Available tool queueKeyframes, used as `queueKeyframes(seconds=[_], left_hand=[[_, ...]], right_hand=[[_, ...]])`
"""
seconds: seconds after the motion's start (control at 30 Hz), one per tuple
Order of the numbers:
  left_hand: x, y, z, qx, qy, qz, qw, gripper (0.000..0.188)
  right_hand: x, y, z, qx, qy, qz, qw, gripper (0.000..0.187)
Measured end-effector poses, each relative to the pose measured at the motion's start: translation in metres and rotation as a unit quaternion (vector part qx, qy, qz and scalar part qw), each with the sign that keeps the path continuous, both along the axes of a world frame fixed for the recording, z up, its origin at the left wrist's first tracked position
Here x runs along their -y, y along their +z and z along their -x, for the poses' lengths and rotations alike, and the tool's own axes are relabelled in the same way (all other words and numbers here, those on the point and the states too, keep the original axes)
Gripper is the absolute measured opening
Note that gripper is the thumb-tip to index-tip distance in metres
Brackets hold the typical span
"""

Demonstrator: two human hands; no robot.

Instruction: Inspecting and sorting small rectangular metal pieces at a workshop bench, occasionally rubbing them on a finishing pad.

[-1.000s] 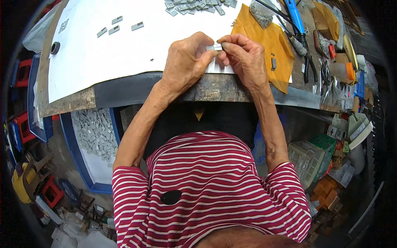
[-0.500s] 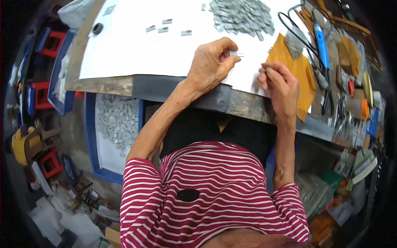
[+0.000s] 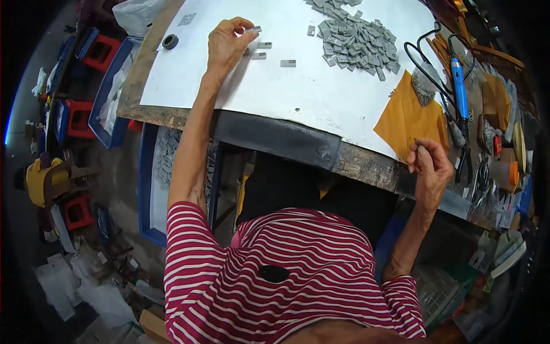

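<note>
My left hand (image 3: 227,50) is reaching over the white sheet (image 3: 189,80), thumb and fingertips pinching a small grey rectangular piece (image 3: 254,29). Just nearer than that piece lie several like it, among them one grey piece (image 3: 264,45) and another (image 3: 288,63) farther right. A large heap of the same grey pieces (image 3: 361,46) covers the back right of the sheet. At the table's front edge, my right hand (image 3: 433,175) is closed with thumb against fingers, beside the yellow-brown paper (image 3: 404,117). Whatever it may hold is too small to make out.
A clear bag of tiny metal parts (image 3: 423,89) rests on the yellow-brown paper. Right of it are a blue pen-shaped tool (image 3: 458,86) with a black cord and dark-handled pliers (image 3: 465,157). A black tape roll (image 3: 170,41) sits far left. Below stands a blue tray (image 3: 150,200) of pieces.
My left hand has moved left and away from me with the grey piece, to the small group of pieces. My right hand has drawn back to the right, toward the table edge.
</note>
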State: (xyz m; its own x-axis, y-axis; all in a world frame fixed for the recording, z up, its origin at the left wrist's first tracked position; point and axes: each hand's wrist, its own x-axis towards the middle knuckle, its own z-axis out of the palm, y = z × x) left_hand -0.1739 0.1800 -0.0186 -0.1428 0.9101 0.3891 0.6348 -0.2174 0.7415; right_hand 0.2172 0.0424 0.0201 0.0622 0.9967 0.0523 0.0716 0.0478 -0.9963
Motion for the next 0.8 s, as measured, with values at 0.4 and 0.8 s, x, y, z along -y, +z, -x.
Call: queueKeyframes(seconds=[0.4,0.8], left_hand=[[-0.025,-0.015,0.002,0.028,-0.017,0.103,0.994,0.019],[-0.022,-0.011,0.003,0.028,-0.044,0.113,0.992,0.021]], right_hand=[[0.012,-0.014,-0.054,0.007,-0.099,-0.01,0.995,0.015],[0.01,-0.022,-0.07,0.023,-0.117,-0.018,0.993,0.016]])
